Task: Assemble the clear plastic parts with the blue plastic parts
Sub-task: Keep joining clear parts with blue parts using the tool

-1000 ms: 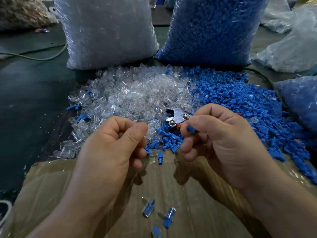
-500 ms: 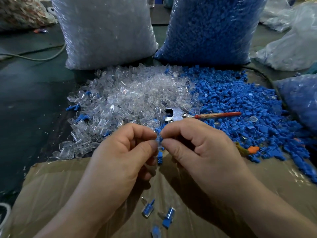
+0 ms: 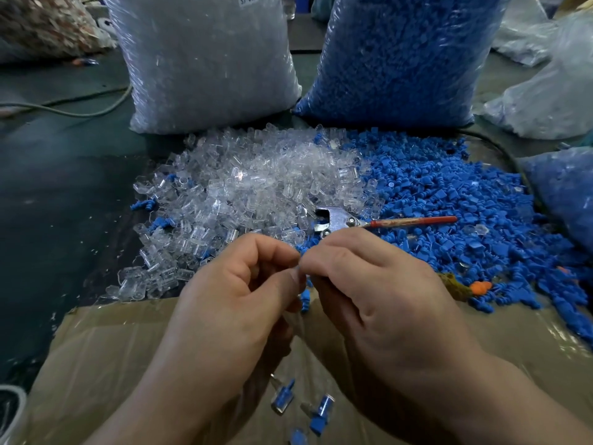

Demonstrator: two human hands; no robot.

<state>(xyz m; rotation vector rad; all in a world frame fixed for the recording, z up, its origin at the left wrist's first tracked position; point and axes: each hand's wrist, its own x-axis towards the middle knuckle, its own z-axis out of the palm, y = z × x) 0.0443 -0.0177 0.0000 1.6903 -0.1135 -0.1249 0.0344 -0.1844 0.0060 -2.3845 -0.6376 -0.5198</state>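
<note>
fingertips of left hand (image 3: 231,303) and right hand (image 3: 378,303) meet, curled; grip contents hidden, cannot tell.

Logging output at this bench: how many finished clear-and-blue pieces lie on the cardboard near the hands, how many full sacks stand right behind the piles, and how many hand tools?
Finished pieces: 3
Sack of clear parts: 1
Sack of blue parts: 1
Red-handled tool: 1
Total: 6
</note>
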